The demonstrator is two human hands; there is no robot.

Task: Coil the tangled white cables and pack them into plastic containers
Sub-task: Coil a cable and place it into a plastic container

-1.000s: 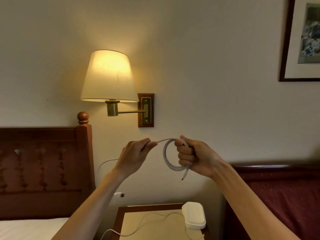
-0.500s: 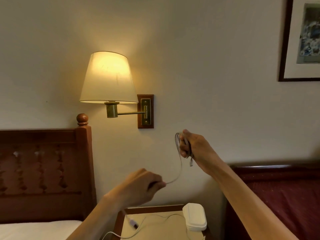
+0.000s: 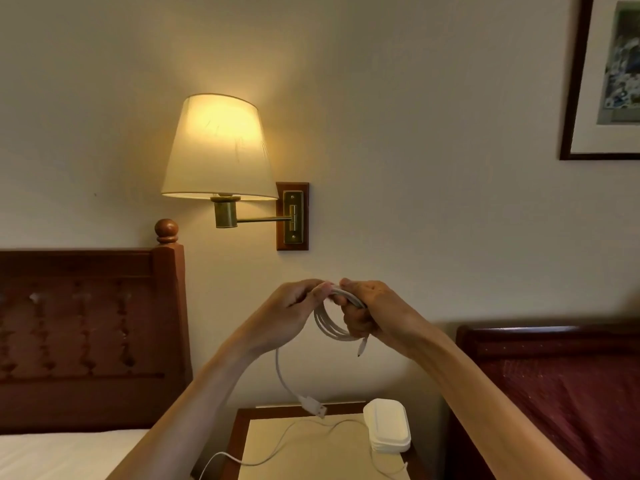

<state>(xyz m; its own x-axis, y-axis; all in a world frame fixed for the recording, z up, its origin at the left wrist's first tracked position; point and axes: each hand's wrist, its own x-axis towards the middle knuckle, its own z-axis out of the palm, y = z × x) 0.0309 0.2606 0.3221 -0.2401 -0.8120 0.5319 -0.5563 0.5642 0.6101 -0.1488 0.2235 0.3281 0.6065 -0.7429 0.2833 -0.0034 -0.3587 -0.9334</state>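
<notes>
Mid-coil at a hotel bedside: a thin white charging cable (image 3: 329,325) is partly wound into several loops held up in front of the cream wall, approx. level with the headboards. The loops hang between both hands; a short end with a small plug (image 3: 361,349) dangles below the right hand, while the unwound tail drops from the left hand to a white USB plug (image 3: 313,406) hanging just above the wooden nightstand w/ pale top (image 3: 263,445).

Progress, judged from this view: one cable mostly coiled, its last stretch left to wind in. A second thin white cord (image 3: 277,455) lies loose across the nightstand top and trails off the front-left edge, not yet coiled. A stack of white oval plastic containers w/ lid (image 3: 388,429) sits at the nightstand's back-right corner, closed; nothing seen packed. So packing appears not yet begun.

Hands: the right hand (image 3: 374,311) is clenched round the bundle at its upper right, fingers curled under, thumb on top. The left hand (image 3: 294,313) pinches the strand at the top of the coil, thumb and fingertips meeting next to the right thumb; both forearms reach up and inward from the lower frame.

Background: lit cream-shaded brass wall lamp (image 3: 216,148), carved dark-wood headboard (image 3: 86,327) at left.
</notes>
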